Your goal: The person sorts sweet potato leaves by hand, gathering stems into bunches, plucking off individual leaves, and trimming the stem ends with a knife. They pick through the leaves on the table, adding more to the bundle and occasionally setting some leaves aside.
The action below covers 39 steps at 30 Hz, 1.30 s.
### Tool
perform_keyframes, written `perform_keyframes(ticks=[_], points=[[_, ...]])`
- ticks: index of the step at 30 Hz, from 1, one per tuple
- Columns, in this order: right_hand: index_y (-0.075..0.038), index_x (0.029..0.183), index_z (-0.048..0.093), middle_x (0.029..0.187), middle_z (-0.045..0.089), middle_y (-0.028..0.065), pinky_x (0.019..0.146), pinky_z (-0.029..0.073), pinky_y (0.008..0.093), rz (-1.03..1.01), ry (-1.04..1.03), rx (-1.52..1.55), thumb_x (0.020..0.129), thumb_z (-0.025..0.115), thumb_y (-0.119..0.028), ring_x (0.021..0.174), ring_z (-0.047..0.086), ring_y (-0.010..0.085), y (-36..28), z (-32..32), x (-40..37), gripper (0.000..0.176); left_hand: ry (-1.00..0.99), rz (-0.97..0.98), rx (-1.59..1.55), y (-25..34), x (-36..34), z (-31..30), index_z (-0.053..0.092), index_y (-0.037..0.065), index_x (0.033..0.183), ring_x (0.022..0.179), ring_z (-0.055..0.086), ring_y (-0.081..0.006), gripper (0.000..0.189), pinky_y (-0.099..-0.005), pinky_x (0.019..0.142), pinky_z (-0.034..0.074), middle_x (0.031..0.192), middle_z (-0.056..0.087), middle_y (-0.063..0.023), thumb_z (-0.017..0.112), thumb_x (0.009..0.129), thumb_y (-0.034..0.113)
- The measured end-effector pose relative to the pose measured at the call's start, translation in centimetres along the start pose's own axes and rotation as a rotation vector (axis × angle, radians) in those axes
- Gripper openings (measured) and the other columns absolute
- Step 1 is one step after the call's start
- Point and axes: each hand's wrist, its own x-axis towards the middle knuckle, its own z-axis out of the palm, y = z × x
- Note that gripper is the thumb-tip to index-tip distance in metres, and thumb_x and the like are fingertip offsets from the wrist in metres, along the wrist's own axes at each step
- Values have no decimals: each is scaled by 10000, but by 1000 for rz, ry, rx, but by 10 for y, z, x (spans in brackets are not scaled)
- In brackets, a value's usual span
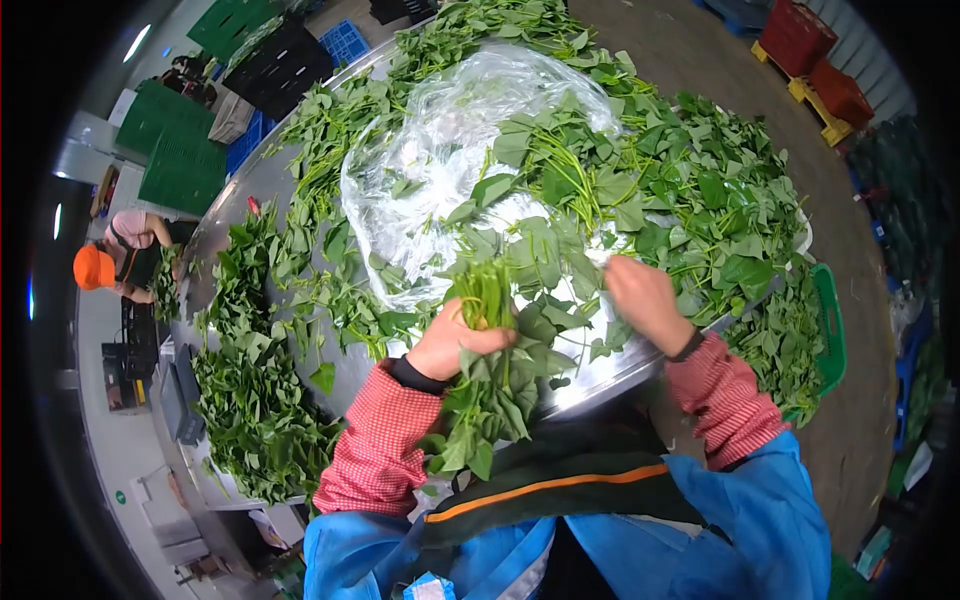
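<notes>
My left hand (455,340) is wrapped round a bunch of leafy greens (487,295), its cut stems pointing up and its leaves hanging below my fist. My right hand (645,300) is closed at the near edge of the leaf pile (690,200); what its fingertips pinch, if anything, is too small to make out. Between and beyond my hands a crumpled clear plastic bag (430,150) lies spread on the metal table (350,370), with loose stems and leaves on it.
More greens are heaped along the table's left (260,420). A green crate (828,325) stands at the right edge. At far left a person in an orange cap (94,267) leans over the table. Stacked green crates (180,150) and red bins (797,38) stand farther back.
</notes>
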Motion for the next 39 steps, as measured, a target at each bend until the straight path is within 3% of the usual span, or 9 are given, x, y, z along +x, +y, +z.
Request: perform_keyframes(ticks=[11,14,18,23,25,26,31,34,39], points=[[100,1374,282,1229,482,307,978,411,414,81,-322,290,734,680,-573,1131,499,402,-85,-60,70,1010,235,235,-417,25,37,-18,552,58,1098,834,651,-201,258,-354,735,562,942,645,-75,639,879,163],[100,1373,269,1288,459,275,1029,375,383,92,-540,474,732,731,-500,1201,471,346,-102,-28,77,992,405,235,-624,28,48,-7,578,38,1020,659,623,-157,208,-283,568,528,856,638,-50,676,845,96],[52,1383,277,1320,447,158,1045,334,328,169,-493,1348,722,775,-192,1223,433,223,-109,30,59,863,461,223,-613,9,52,-2,605,82,952,687,635,-175,130,-321,616,542,823,640,-35,657,878,175],[-2,1400,292,1326,449,115,1037,342,328,412,-550,1591,759,702,-120,1212,442,212,-101,39,33,770,118,188,561,16,28,-43,383,-24,1348,1166,504,-281,859,-370,1006,384,1262,519,-179,623,805,596],[-3,1398,296,1323,454,111,1035,344,327,425,-542,1556,761,702,-124,1208,447,210,-96,30,32,765,282,11,652,9,6,-50,392,-121,1309,1202,493,-327,943,-382,1044,356,1246,518,-287,661,758,595],[-15,1398,301,1310,469,101,1034,345,328,416,-556,1618,775,710,-141,1201,455,206,-94,28,32,756,175,72,598,-15,5,-61,222,-159,1378,1247,448,-345,1087,-388,1079,314,1323,430,-321,656,747,613],[-57,1415,287,1327,466,81,1031,353,320,459,-478,1691,827,691,-196,1210,455,193,-106,33,32,727,233,99,178,-62,-12,-10,-25,-103,1432,1343,280,-340,1292,-380,1101,263,1429,233,-280,866,618,356],[-71,1450,219,1355,439,93,1015,374,313,582,-533,1738,840,669,-227,1220,451,187,-116,35,28,774,469,196,614,-66,-13,18,50,-70,1433,1265,326,-357,1249,-401,1049,335,1337,308,-273,881,581,307],[-14,1347,422,1280,525,94,978,402,299,211,-634,1484,820,661,-178,1153,498,157,-101,60,36,601,529,304,79,-69,-17,22,37,-42,1449,1221,438,-310,1238,-396,1028,372,1340,376,-247,886,578,186]])
